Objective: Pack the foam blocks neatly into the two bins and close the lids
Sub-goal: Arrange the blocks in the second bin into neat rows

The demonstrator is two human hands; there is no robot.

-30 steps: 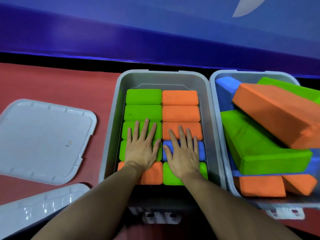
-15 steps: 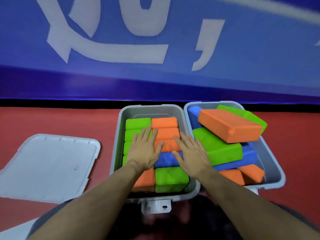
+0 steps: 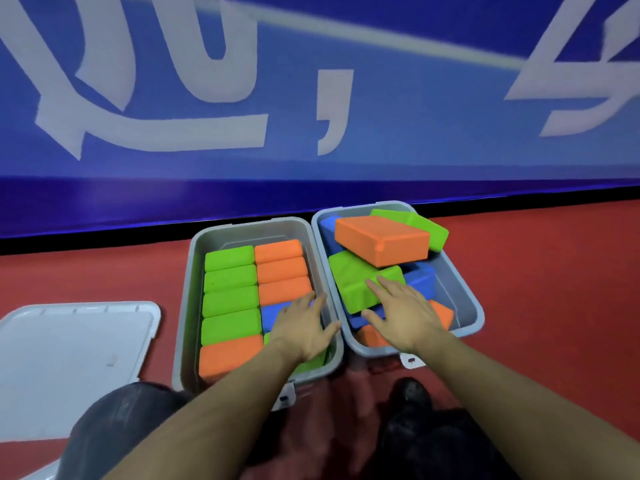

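Here the left bin (image 3: pixel 194 271) on the red floor (image 3: pixel 536 271) holds small foam blocks (image 3: pixel 230 299) in two neat rows, while big blocks (image 3: pixel 381 240) lie in a loose pile in the right bin (image 3: pixel 464 292). The left hand (image 3: pixel 301 329), its grip released, hovers over the blue block (image 3: pixel 273 313); the right hand (image 3: pixel 403 313) lies flat, fingers straight, on the green block (image 3: pixel 353 285). A lid (image 3: pixel 69 348) lies left of the bins

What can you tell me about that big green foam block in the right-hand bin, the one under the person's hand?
The big green foam block is a thick bright slab with rounded edges and a matte, spongy surface. It lies tilted in the right bin, not packed flat. A large orange block rests across its far end, and a blue block sits beside and beneath it. The right hand touches its near corner with straight fingers.
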